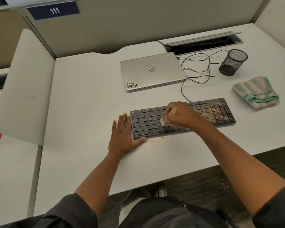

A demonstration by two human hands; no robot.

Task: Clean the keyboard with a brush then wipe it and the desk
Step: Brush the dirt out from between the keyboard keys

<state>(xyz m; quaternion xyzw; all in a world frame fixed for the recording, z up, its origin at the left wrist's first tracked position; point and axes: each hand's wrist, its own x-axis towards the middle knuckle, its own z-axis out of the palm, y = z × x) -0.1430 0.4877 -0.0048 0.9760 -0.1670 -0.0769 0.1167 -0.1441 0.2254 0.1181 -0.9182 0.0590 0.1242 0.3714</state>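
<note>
Left of centre, the left hand [124, 137] lies flat, fingers straight, bracing the keyboard [182, 118] at mid-frame. The right hand [179, 115] grips the brush [164, 120] over the keys. Crumbs [215, 112] at right could scatter across the desk [89, 96] or reach the cloth [256, 91].

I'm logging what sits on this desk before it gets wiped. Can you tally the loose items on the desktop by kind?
Keyboard: 1
Laptop: 1
Mesh pen cup: 1
Striped cloth: 1
Brush, gripped in the right hand: 1
Total: 5
</note>
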